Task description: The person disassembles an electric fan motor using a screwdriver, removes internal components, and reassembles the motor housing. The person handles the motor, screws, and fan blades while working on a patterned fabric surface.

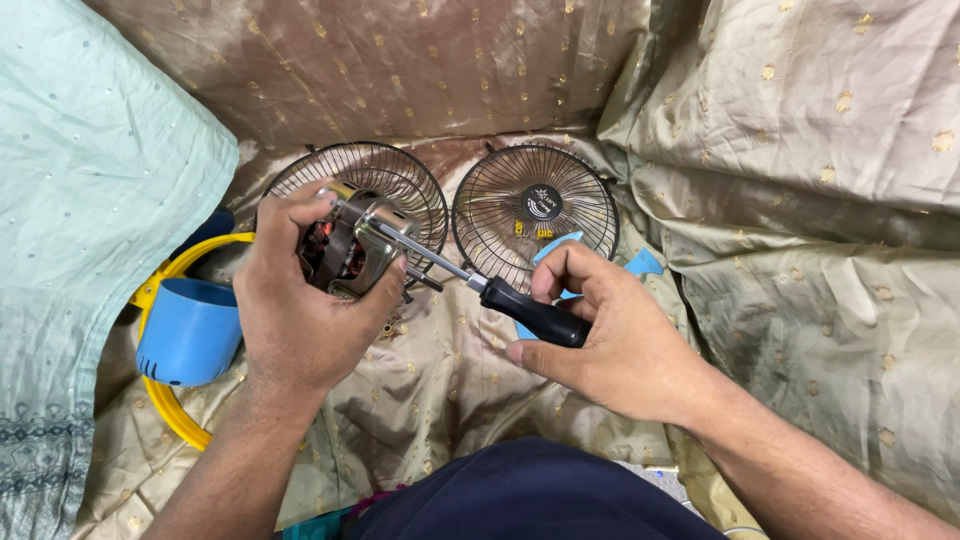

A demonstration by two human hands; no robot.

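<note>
My left hand (295, 300) grips a small fan motor (350, 248), a metal block with copper windings showing. My right hand (610, 335) holds a screwdriver (530, 312) by its black handle; the steel shaft runs up and left, and its tip rests against the top of the motor. Both hands hover above a shiny beige cloth (420, 390) with gold dots.
Two black wire fan grilles (400, 180) (535, 205) lie side by side behind the hands. A blue fan blade (640, 265) pokes out under the right grille. At left sit a blue plastic housing (190, 330), a yellow ring (165, 405) and a pale green cushion (80, 220).
</note>
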